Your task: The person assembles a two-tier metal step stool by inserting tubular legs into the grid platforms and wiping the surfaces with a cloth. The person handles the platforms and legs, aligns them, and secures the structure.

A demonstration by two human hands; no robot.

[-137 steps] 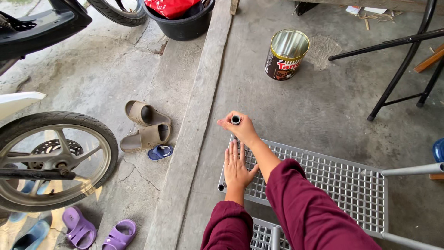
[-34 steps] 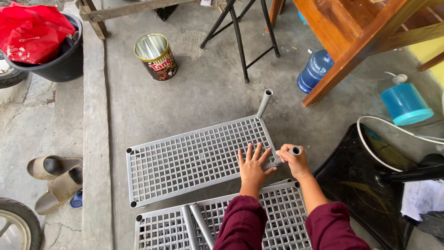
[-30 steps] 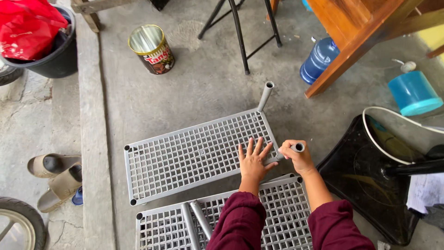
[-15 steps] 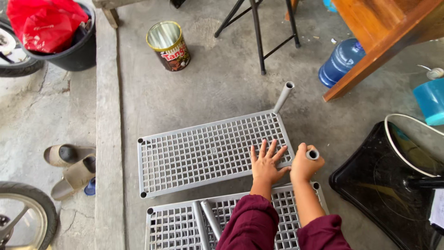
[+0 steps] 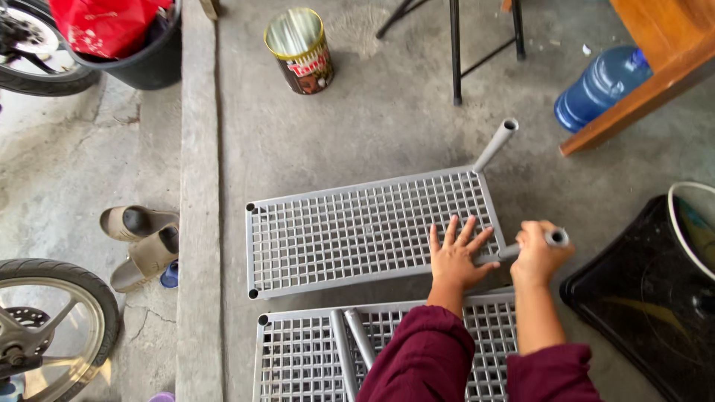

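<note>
Grey concrete floor [image 5: 372, 134] throughout. Far left: wheel [image 5: 45, 327] at lower left edge, another tyre at upper left. Black tub [image 5: 141, 63] with red bag [image 5: 104, 22] at upper left. Pair of tan sandals [image 5: 141, 242] at left centre, just beside a raised concrete strip running top to bottom.

Upper centre: open tin can [image 5: 300, 50], upright. Black metal stand legs to its right.

Centre: grey plastic grid shelf [image 5: 357, 231] lying flat on the floor, one grey tube [image 5: 495, 145] standing at its upper right corner. Second grid shelf [image 5: 298, 357] below it at bottom centre, two loose grey tubes lying across it.

Left hand [image 5: 456, 257] open, fingers spread, pressed flat on the lower right part of the centre shelf. Right hand [image 5: 538, 257] closed around a grey leg tube [image 5: 555, 238] at the shelf's lower right corner. Maroon sleeves on both arms.

Right: blue water bottle [image 5: 599, 85] on its side at upper right, wooden furniture beside it. Black tray [image 5: 648, 305] at lower right.
</note>
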